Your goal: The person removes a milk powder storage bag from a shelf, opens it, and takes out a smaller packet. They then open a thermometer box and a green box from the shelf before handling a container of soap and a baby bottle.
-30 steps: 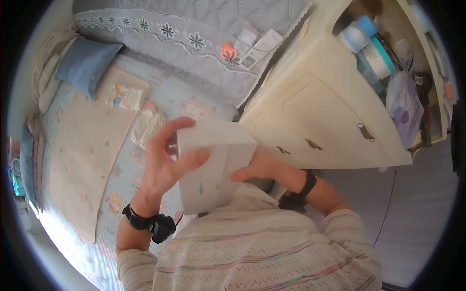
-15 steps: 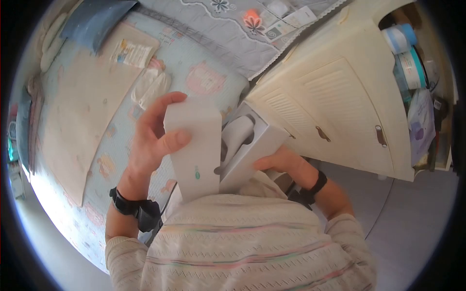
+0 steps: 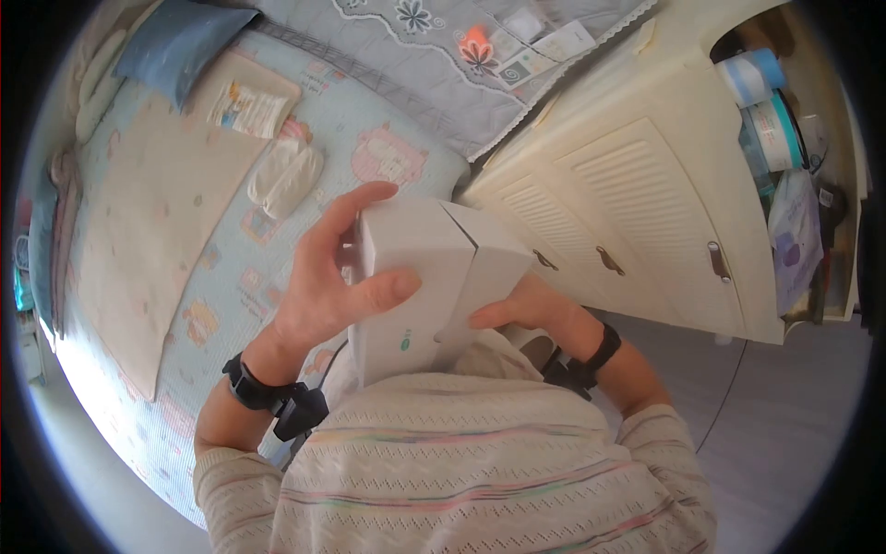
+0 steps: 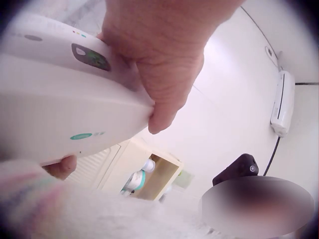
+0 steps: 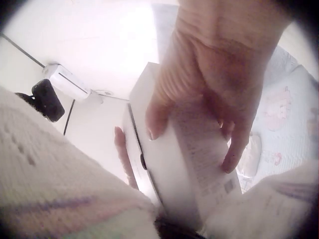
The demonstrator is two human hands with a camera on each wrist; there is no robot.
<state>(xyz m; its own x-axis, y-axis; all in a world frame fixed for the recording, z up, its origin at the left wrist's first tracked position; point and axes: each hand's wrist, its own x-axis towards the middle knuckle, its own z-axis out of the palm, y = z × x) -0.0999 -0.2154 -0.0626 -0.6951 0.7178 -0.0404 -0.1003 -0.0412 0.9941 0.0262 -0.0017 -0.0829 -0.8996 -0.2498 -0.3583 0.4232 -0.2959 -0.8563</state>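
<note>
Both hands hold a white cardboard box (image 3: 415, 249) in front of the striped knit top. My left hand (image 3: 314, 291) grips its left half, thumb across the front face and fingers over the far side. My right hand (image 3: 531, 305) grips the right half (image 3: 498, 263) with the thumb on the near face; in the right wrist view its fingers reach over a side with small print. A thin dark seam, widest at the far end, runs between the halves. The left wrist view shows a green oval logo (image 4: 81, 136) and a dark picture label (image 4: 91, 57). The box's inside is hidden.
A bed with a patterned mat (image 3: 240, 305) lies left, bearing a blue pillow (image 3: 180, 51), a packet (image 3: 249, 106) and a white bundle (image 3: 286, 175). Right stands a cream cabinet (image 3: 637, 203) with bottles on its open shelf. Cards (image 3: 544, 55) lie on the grey quilted cover.
The box was closed, then swung apart half a second ago, showing a white object inside. Now its halves have come back together, leaving a thin seam.
</note>
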